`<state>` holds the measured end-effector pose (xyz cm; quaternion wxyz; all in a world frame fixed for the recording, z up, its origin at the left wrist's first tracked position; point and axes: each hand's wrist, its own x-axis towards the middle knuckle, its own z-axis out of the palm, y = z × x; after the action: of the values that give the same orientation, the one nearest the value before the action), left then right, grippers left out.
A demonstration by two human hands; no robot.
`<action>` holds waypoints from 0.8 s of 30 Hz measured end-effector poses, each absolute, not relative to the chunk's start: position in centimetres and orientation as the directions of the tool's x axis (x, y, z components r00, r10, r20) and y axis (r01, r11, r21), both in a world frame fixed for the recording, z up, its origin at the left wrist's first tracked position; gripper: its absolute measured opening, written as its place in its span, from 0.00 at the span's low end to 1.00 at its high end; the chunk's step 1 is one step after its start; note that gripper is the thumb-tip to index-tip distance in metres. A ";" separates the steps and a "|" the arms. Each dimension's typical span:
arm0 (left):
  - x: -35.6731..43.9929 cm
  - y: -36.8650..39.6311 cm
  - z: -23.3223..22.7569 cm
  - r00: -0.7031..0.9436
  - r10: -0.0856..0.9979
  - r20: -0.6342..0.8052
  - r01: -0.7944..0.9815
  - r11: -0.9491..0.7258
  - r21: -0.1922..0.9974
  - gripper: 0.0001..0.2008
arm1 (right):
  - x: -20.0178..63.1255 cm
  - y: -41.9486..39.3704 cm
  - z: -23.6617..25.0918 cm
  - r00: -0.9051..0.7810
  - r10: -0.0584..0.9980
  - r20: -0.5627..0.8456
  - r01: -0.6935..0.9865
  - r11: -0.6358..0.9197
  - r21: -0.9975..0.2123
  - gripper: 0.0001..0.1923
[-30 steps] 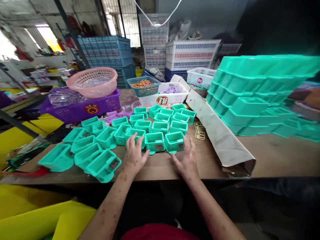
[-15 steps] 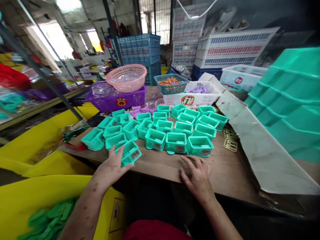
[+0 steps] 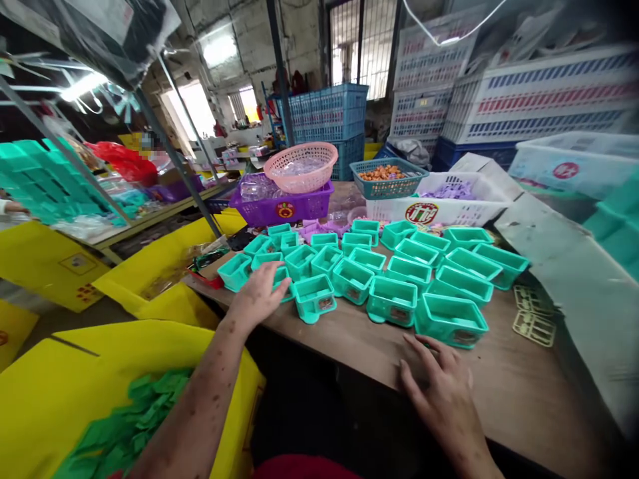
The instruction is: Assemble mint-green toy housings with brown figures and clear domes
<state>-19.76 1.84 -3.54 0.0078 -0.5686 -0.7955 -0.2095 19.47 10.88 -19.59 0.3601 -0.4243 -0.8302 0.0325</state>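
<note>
My left hand (image 3: 259, 291) is at the left end of a group of teal-green plastic boxes, thumb and fingers around a green plastic box (image 3: 282, 279) that it partly covers. Just right of it stands another open-topped box (image 3: 315, 297) with a small brown picture on its end. My right hand (image 3: 442, 380) rests near the table's front edge, fingers spread, holding nothing. Its fingertips are just in front of the nearest right-hand box (image 3: 452, 320). Several more such boxes stand in uneven rows behind.
Yellow-beige plastic frames (image 3: 534, 318) lie right on the brown table (image 3: 349, 352), beside a grey-white board (image 3: 564, 266). Behind are a purple basket (image 3: 284, 207), a pink colander (image 3: 302, 174) and a white basket (image 3: 449, 209). A yellow carton (image 3: 124, 352) with green pieces stands lower left.
My view has swung left. My left hand has left the box with the picture at the front and moved to the box left of it. My right hand stays by the table edge.
</note>
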 end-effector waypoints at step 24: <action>-25.5 1.6 -3.8 -0.350 0.935 -0.067 0.905 0.355 0.234 0.31 | 19.3 10.7 -19.3 -0.375 0.709 0.597 0.610 0.674 -0.417 0.18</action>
<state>-25.50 1.59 -3.81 -0.0945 -0.5624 -0.8177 -0.0778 19.29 10.69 -19.29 0.3914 -0.3988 -0.8269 0.0635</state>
